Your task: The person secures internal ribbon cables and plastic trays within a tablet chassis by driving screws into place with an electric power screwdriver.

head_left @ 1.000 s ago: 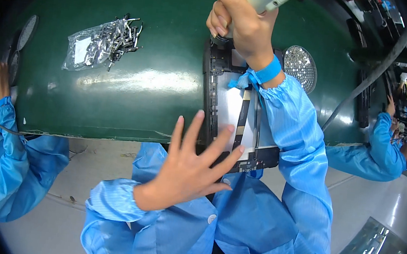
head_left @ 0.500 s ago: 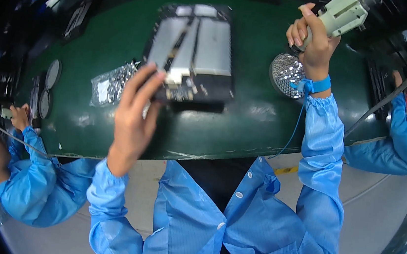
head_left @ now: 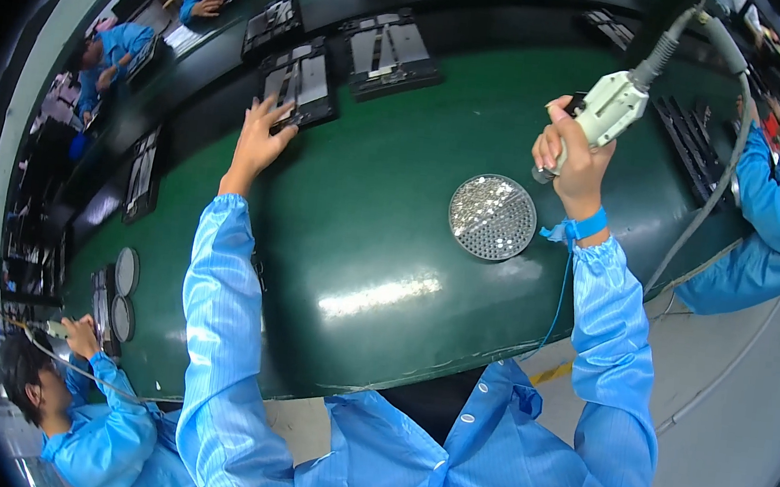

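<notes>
Black and silver, a flat device point(head_left: 309, 78) lies at the far side of the green desk point(head_left: 365, 212), left of the middle. The left hand point(head_left: 256, 139) is at its near left corner, fingers parted and thumb held away from them; the fingertips overlap the device's edge, and whether they press on it I cannot tell. Just to the device's right lies a second device point(head_left: 391, 49) of the same kind, with pale panels and a dark strip between them, and a third device point(head_left: 272, 27) sits behind, close by.

Well apart, on the right, the right hand point(head_left: 578, 159) is wrapped around a pale green power tool point(head_left: 612, 107), holding it tilted above the desk, its cable point(head_left: 657, 58) running up and away. A blue strap point(head_left: 587, 226) circles that wrist. Near it, to the left, a round dish point(head_left: 492, 218) rests on the desk, a grid of small holes partly covered by shiny bits. Farther right lie long dark strips point(head_left: 690, 147). Co-workers in blue sit at both sides, one point(head_left: 95, 422) at lower left, another point(head_left: 779, 204) at right.
</notes>
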